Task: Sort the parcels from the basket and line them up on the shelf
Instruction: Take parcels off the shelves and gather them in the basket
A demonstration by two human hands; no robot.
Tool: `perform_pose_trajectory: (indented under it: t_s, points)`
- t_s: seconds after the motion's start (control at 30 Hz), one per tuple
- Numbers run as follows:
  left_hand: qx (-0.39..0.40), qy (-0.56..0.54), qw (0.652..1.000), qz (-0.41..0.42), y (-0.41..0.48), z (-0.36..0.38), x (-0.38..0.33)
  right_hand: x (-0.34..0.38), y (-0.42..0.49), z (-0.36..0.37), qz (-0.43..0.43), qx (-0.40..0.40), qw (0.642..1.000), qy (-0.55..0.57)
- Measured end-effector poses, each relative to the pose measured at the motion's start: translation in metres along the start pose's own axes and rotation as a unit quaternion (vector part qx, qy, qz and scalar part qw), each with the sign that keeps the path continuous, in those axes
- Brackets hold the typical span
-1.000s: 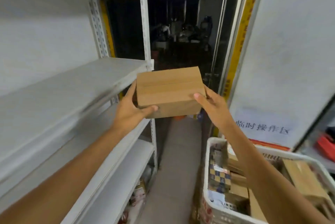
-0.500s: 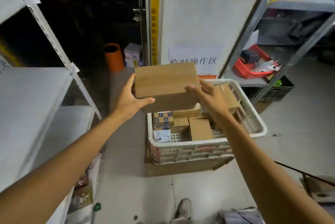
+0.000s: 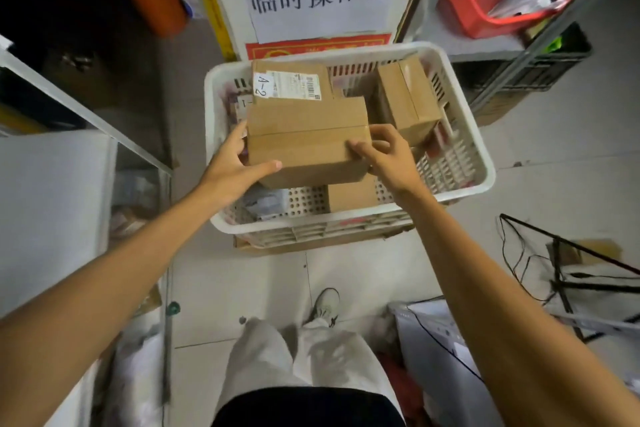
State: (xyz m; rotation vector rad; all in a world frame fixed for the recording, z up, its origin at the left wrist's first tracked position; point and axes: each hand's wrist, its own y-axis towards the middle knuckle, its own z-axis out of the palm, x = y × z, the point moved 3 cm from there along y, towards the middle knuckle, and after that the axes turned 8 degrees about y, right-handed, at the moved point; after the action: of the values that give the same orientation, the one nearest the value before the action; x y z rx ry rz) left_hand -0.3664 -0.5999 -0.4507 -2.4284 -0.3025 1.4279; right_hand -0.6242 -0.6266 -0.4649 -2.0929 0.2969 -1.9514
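Over the middle of a white basket (image 3: 209, 104), a brown parcel (image 3: 308, 139) is held level, its long axis parallel to the near rim, its ends gripped by the left hand (image 3: 235, 163) and right hand (image 3: 388, 156).

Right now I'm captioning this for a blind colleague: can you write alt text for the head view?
Left hand and right hand grip a plain cardboard box over a white basket of parcels. A parcel marked A-2 lies in the basket; a white shelf stands at left.
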Motion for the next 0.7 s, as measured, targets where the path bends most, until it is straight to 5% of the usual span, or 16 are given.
perform_pose_trajectory:
  t_s: [0.7]
  points:
    - [0.098, -0.078, 0.976, -0.179, 0.142, 0.161, 0.068, -0.137, 0.120, -0.078, 0.176, -0.015, 0.982, -0.070]
